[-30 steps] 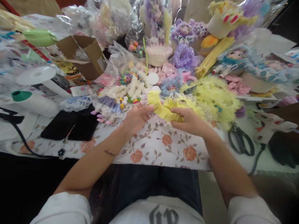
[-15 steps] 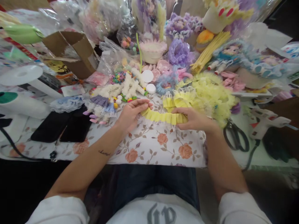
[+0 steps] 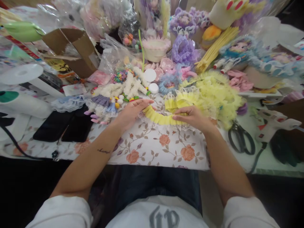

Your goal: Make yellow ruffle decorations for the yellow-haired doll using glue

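A strip of yellow pleated ruffle trim [image 3: 158, 118] with a white lace edge stretches between my hands, low over the flowered tablecloth. My left hand [image 3: 133, 110] pinches its left end between thumb and fingers. Toward the other end, my right hand [image 3: 192, 117] closes on the strip, thumb and forefinger along its upper edge. More yellow ruffle trim [image 3: 182, 99] lies just behind the right hand, beside a heap of yellow tulle [image 3: 213, 95]. Small cream plush figures [image 3: 133, 87] in checked skirts lie behind the left hand.
Black scissors [image 3: 241, 137] and a white glue gun [image 3: 270, 123] lie at the right. Two dark phones [image 3: 77, 126] rest at the left, near a cardboard box [image 3: 71, 52]. A cream basket [image 3: 155, 49], dolls and plastic-wrapped items crowd the back.
My right hand has shifted slightly left along the yellow trim, and the strip now curves more between my hands. My left hand keeps its pinch. The camera view has shifted a little.
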{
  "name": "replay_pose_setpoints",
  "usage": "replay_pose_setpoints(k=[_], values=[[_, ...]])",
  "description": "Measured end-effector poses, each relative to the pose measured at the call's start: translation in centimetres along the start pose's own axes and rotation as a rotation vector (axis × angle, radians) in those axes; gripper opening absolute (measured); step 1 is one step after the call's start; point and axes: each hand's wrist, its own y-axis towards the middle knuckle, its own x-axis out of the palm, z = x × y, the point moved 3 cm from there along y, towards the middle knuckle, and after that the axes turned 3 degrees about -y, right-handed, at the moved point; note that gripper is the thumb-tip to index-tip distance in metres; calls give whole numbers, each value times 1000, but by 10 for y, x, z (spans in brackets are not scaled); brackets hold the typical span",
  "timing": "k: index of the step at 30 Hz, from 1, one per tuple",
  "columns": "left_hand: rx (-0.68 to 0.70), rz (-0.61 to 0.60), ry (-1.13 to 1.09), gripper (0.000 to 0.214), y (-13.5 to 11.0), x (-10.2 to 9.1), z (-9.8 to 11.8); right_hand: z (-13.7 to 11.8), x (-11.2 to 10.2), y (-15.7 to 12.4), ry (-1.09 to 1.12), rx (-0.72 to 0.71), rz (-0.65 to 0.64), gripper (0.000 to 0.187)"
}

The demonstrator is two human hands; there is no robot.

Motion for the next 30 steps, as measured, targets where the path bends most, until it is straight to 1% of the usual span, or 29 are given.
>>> replay_pose_setpoints(k=[3, 5, 8, 10, 11, 13, 16, 17, 19, 21, 23, 24, 25, 27, 30], values=[[-40, -76, 44, 43, 2, -6, 1, 2, -3, -1, -19, 16, 62, 32], [-31, -106, 49, 46, 3, -8, 2, -2, -2, -3, -73, -20, 99, 31], [7, -117, 24, 43, 2, -5, 4, -17, 4, -7, -287, -195, 231, 30], [36, -140, 19, 41, -1, 0, 7, -28, 14, -11, -455, -313, 319, 31], [52, -159, 22, 41, -3, 2, 8, -32, 20, -12, -504, -353, 330, 31], [86, -189, 31, 39, -5, 6, 9, -36, 33, -12, -493, -398, 270, 31], [144, -200, 57, 38, -6, 8, 7, -35, 45, -10, -311, -375, 149, 22], [167, -193, 69, 38, -6, 9, 6, -33, 47, -10, -251, -345, 129, 18], [233, -153, 111, 38, -8, 10, 5, -31, 48, -8, -164, -270, 118, 17], [358, -49, 203, 34, -11, 11, 9, -29, 47, -8, -113, -211, 120, 20], [515, 85, 340, 23, -18, 12, 15, -27, 45, -7, -86, -175, 134, 22], [581, 135, 405, 17, -21, 13, 17, -26, 45, -6, -78, -165, 141, 22], [629, 161, 459, 13, -24, 15, 19, -25, 45, -6, -72, -156, 146, 22], [654, 128, 536, 12, -28, 19, 18, -23, 45, -5, -67, -148, 149, 22], [618, -6, 611, 25, -29, 26, 11, -22, 45, -5, -62, -165, 152, 22]])
